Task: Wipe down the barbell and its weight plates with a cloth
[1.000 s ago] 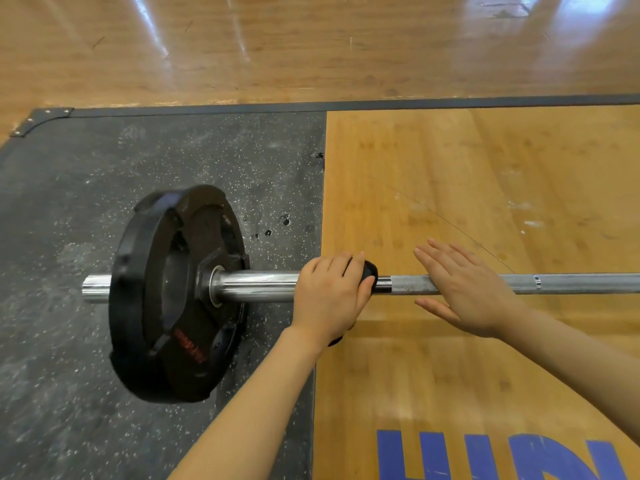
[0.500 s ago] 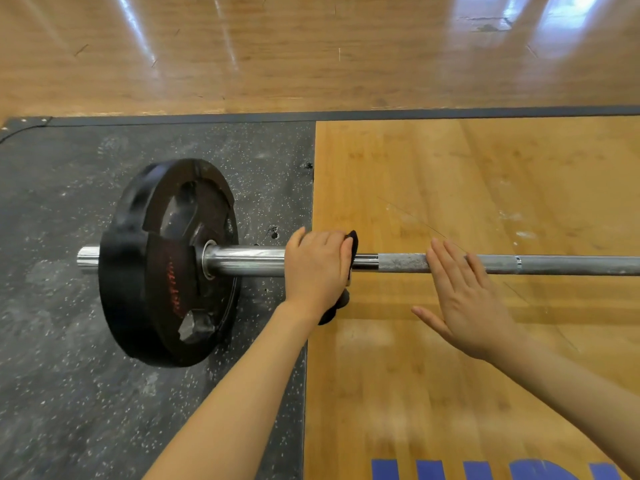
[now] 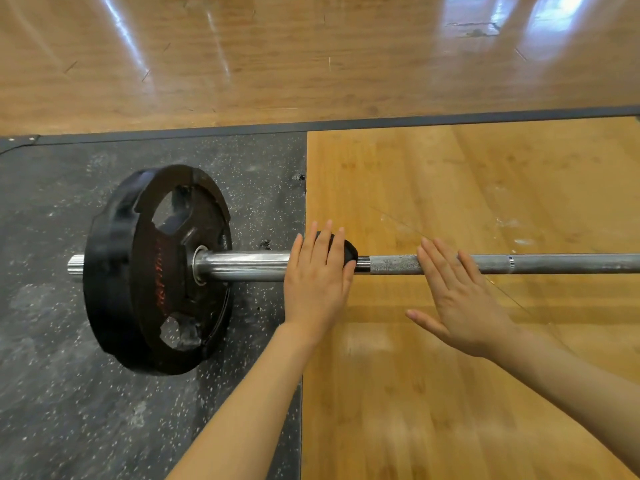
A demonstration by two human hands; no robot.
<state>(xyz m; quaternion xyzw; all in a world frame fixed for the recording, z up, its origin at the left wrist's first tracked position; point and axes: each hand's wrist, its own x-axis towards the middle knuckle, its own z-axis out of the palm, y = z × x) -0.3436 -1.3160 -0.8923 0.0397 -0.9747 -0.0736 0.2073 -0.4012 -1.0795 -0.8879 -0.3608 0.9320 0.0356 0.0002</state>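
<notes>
Left hand (image 3: 317, 282) fingers now straightened, pressing black cloth (image 3: 348, 252) on steel barbell (image 3: 249, 266), right hand (image 3: 460, 299) flat, grip apart.

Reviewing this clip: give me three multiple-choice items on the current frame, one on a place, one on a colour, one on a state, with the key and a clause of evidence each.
1. Where does the weight plate rest?
A. on the wooden panel
B. on the speckled rubber mat
C. on a rack

2. What colour is the cloth under the left hand?
A. white
B. yellow
C. black

3. How does the right hand meet the barbell?
A. fingers straight, laid flat on the shaft
B. fist wrapped round it
C. lifted well clear of it

Key: 1 B, the plate stands on the dark mat left of the wooden panel. 2 C, a black edge shows past the fingers. 3 A, the fingers lie straight across the shaft, thumb spread aside.
</notes>
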